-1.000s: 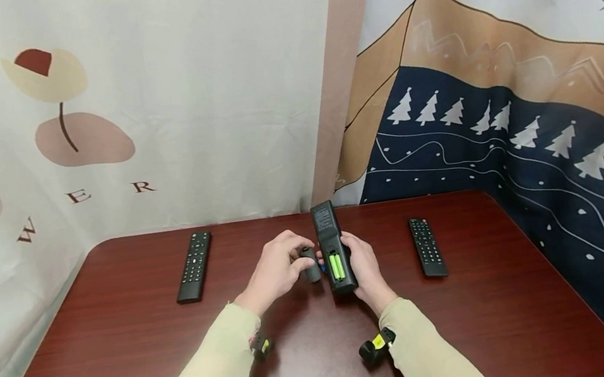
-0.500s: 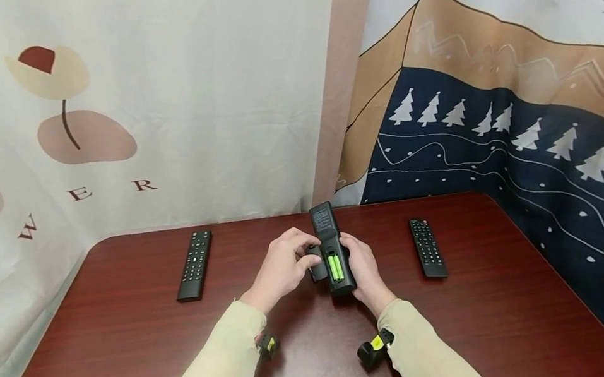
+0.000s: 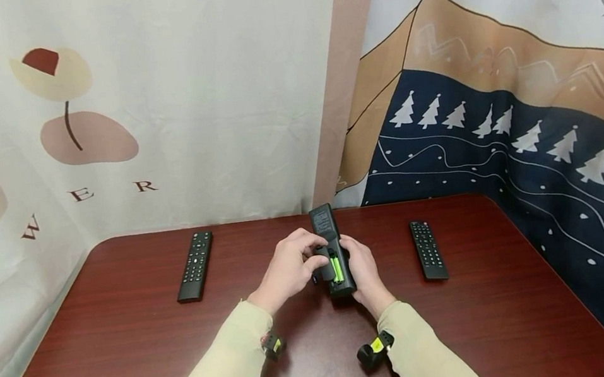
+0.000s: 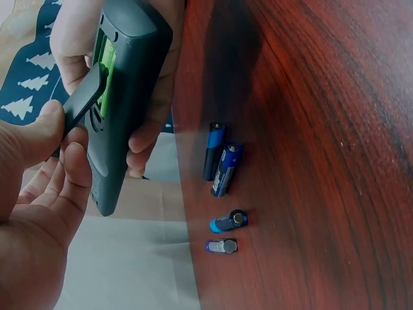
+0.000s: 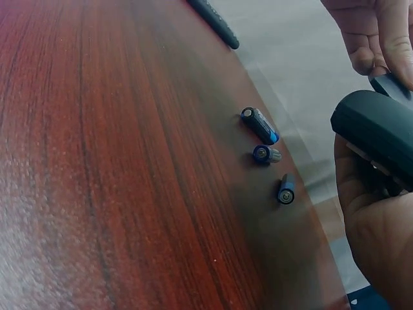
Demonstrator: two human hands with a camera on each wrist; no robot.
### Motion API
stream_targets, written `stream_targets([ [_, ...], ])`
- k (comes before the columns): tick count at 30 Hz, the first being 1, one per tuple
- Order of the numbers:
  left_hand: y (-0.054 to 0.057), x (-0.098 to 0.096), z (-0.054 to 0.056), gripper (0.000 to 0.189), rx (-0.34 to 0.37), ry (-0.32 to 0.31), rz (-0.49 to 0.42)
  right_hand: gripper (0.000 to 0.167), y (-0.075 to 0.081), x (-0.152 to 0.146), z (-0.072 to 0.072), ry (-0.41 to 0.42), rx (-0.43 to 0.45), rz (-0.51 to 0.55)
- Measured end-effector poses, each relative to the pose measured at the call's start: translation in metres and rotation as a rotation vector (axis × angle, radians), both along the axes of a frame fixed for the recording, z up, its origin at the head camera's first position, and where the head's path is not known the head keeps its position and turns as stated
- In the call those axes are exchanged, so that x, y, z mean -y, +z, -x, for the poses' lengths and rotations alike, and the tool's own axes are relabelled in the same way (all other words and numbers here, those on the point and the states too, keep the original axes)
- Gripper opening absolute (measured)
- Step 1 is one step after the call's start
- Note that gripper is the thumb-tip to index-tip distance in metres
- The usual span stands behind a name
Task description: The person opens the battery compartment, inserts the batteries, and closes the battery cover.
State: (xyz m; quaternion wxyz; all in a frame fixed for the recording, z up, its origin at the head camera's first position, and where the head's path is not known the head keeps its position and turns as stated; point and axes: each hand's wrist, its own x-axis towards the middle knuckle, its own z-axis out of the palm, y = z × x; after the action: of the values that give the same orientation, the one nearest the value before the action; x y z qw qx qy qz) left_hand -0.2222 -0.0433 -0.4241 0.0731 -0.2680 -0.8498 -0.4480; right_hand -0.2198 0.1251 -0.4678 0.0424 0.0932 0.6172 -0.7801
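Note:
My right hand (image 3: 364,269) grips a black remote control (image 3: 323,220), back side up and raised above the table. Two green batteries (image 3: 337,268) sit side by side in its uncovered battery compartment. Between the thumb and fingers of my left hand (image 3: 286,268) is a dark battery cover (image 4: 84,100). It slants over the compartment's left side, one end at the opening, and partly hides the batteries. Whether the cover touches the remote, I cannot tell. In the right wrist view, the rounded end of the remote hides most of the cover.
Several loose blue-and-black batteries (image 4: 226,169) lie on the reddish-brown table (image 3: 145,349) beyond the hands. One remote (image 3: 194,266) lies buttons up at left, another (image 3: 428,248) at right. Printed curtains (image 3: 210,98) hang along the table's far edge.
My left hand has moved right, bringing the cover from beside the remote to over its battery compartment. The right hand and its remote have stayed nearly still.

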Motion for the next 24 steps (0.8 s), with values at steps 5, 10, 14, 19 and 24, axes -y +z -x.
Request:
stream_targets([
  [5,0.0000,-0.0026,-0.0020,0.026,0.028,0.002,0.000,0.044,0.0001,0.0004,-0.0009,-0.002,0.005,-0.017],
  [10,0.0006,-0.0053,-0.0024,0.026,0.035,0.004,0.002,0.043,0.0004,0.0010,-0.0001,0.003,-0.002,-0.014],
  [14,0.0011,-0.0075,-0.0030,0.025,0.042,0.000,0.004,0.043,0.0006,0.0013,0.0005,0.003,-0.002,-0.009],
  [19,0.0008,-0.0087,-0.0035,0.025,0.033,-0.007,0.001,0.043,0.0016,0.0017,0.0009,-0.007,-0.003,-0.002],
  [24,0.0000,-0.0093,-0.0031,0.025,0.029,-0.014,-0.005,0.043,0.0016,0.0012,0.0014,-0.012,0.000,0.003],
])
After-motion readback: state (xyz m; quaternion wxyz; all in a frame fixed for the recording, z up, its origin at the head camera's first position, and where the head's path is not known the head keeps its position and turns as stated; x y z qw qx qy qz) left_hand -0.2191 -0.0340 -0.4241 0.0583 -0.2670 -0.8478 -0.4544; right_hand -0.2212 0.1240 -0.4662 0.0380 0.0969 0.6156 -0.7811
